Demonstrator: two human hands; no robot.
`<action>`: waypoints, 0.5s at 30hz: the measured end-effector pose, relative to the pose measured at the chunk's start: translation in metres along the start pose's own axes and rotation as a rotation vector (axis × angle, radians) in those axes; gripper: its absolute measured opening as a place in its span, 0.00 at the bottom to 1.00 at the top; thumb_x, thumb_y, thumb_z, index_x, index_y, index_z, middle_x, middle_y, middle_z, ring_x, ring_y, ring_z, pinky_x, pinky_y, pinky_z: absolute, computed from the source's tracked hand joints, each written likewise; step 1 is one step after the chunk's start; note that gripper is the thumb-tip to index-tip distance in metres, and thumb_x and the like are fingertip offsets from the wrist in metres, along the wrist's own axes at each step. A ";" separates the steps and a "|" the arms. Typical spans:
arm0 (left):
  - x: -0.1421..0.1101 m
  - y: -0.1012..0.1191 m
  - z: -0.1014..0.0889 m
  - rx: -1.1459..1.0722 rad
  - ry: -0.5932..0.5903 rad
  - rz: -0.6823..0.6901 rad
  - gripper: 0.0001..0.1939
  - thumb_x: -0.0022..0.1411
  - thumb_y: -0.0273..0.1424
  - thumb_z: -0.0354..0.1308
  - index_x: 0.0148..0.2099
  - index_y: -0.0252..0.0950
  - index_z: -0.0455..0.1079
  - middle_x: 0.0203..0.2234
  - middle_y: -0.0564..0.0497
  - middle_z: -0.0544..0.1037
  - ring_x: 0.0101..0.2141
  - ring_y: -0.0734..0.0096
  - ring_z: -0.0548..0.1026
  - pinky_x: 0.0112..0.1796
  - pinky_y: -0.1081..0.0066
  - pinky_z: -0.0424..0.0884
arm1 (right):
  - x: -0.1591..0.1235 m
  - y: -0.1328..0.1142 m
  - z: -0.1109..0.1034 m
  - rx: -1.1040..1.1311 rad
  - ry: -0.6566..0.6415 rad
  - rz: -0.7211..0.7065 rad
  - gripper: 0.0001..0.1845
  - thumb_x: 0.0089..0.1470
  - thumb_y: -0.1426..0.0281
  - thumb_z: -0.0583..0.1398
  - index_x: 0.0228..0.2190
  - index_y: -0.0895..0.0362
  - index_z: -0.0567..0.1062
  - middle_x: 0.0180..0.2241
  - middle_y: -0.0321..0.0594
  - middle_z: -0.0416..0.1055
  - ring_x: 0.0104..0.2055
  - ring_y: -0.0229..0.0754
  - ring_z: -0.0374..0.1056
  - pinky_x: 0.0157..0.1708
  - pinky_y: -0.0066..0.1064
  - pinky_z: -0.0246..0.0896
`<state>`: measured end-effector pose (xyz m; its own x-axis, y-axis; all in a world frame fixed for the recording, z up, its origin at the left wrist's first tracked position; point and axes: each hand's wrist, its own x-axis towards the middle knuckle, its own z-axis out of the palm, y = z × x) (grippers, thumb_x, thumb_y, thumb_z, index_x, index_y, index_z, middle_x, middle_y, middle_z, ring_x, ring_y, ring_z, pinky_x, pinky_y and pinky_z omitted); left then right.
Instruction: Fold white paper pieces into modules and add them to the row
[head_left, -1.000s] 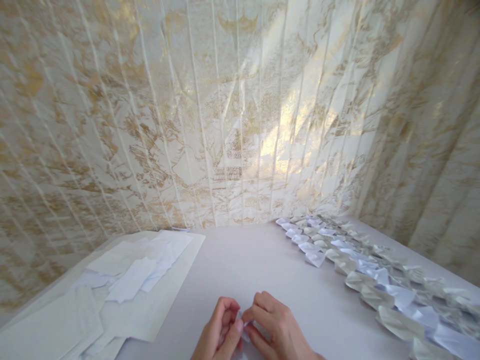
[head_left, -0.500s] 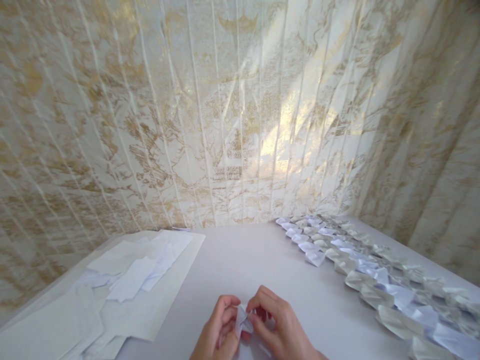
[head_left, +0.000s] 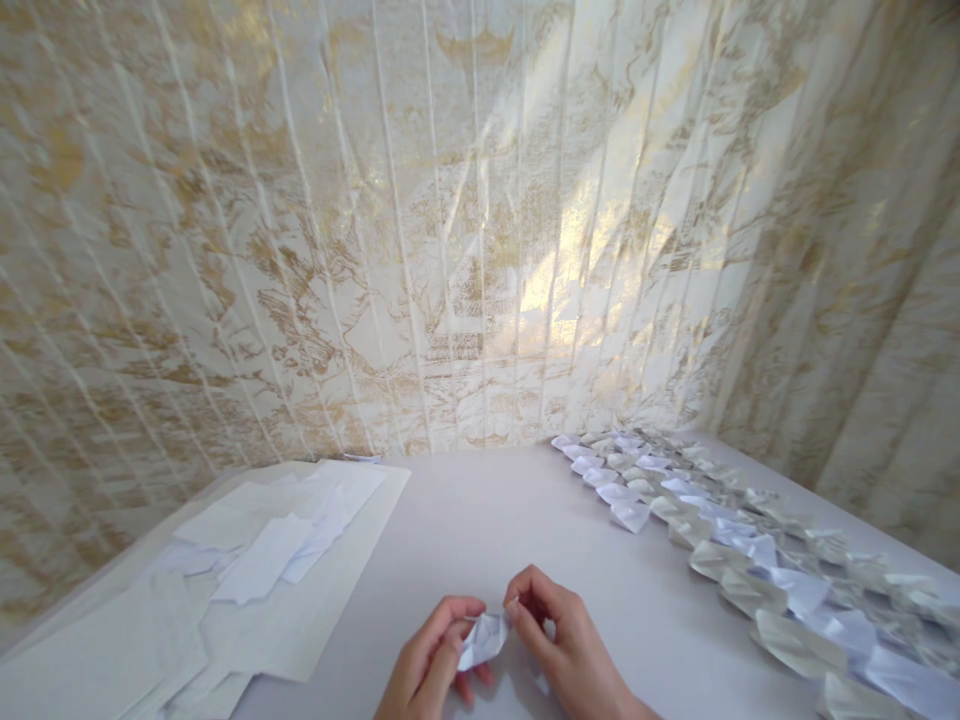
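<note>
A small folded white paper piece (head_left: 484, 641) is held low over the table at the front middle. My left hand (head_left: 435, 655) grips its left side, thumb on the near face and fingers behind. My right hand (head_left: 559, 635) pinches the paper's upper right corner between thumb and forefinger, the other fingers curled. Creases cross the paper's face, and its left end is hidden by my left fingers.
White paper sheets and cut pieces (head_left: 266, 555) lie in a loose pile on the left. Rows of folded paper pieces (head_left: 739, 590), white and greyish, stretch along the right side of the table (head_left: 465, 520). A gold-patterned curtain (head_left: 420, 250) hangs behind.
The folded paper has turned and shows a wider face. My right hand has shifted slightly right and up to its corner; my left thumb has moved up onto the paper.
</note>
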<state>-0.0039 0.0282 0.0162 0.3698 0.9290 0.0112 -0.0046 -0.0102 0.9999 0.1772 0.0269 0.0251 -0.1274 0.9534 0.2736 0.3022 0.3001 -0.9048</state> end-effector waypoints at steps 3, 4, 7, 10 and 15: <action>0.001 -0.005 0.002 0.072 0.035 0.070 0.30 0.57 0.55 0.55 0.52 0.38 0.62 0.33 0.49 0.76 0.29 0.68 0.72 0.30 0.73 0.65 | -0.001 0.003 0.001 -0.067 -0.030 -0.052 0.10 0.60 0.65 0.53 0.29 0.56 0.67 0.22 0.30 0.60 0.24 0.35 0.55 0.26 0.26 0.51; 0.002 -0.007 0.002 0.114 0.026 0.112 0.29 0.56 0.54 0.58 0.51 0.39 0.63 0.34 0.50 0.75 0.29 0.69 0.71 0.30 0.74 0.64 | -0.001 0.004 0.002 -0.078 -0.035 -0.065 0.10 0.60 0.65 0.53 0.29 0.56 0.67 0.22 0.30 0.60 0.24 0.35 0.55 0.26 0.26 0.50; 0.004 -0.014 -0.001 0.292 0.018 0.179 0.19 0.56 0.47 0.60 0.42 0.39 0.66 0.27 0.55 0.71 0.26 0.72 0.68 0.30 0.75 0.63 | -0.002 0.005 0.002 -0.093 -0.020 -0.089 0.09 0.61 0.66 0.52 0.30 0.56 0.66 0.23 0.30 0.60 0.25 0.35 0.55 0.26 0.26 0.51; 0.005 -0.013 -0.005 0.337 0.099 0.197 0.12 0.58 0.42 0.58 0.38 0.39 0.65 0.26 0.57 0.69 0.27 0.73 0.67 0.31 0.76 0.63 | -0.002 0.006 0.001 -0.096 -0.009 -0.109 0.10 0.63 0.65 0.51 0.30 0.55 0.65 0.24 0.30 0.60 0.26 0.36 0.55 0.27 0.26 0.52; 0.006 -0.003 -0.008 0.374 0.161 0.191 0.08 0.58 0.36 0.56 0.32 0.39 0.63 0.23 0.59 0.67 0.26 0.73 0.66 0.31 0.77 0.62 | -0.002 0.003 -0.002 -0.169 -0.057 -0.272 0.07 0.64 0.69 0.48 0.36 0.54 0.65 0.32 0.35 0.64 0.30 0.37 0.61 0.32 0.26 0.58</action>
<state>-0.0092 0.0370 0.0128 0.2454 0.9429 0.2250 0.2883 -0.2926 0.9117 0.1802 0.0256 0.0221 -0.2763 0.8355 0.4750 0.4015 0.5494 -0.7328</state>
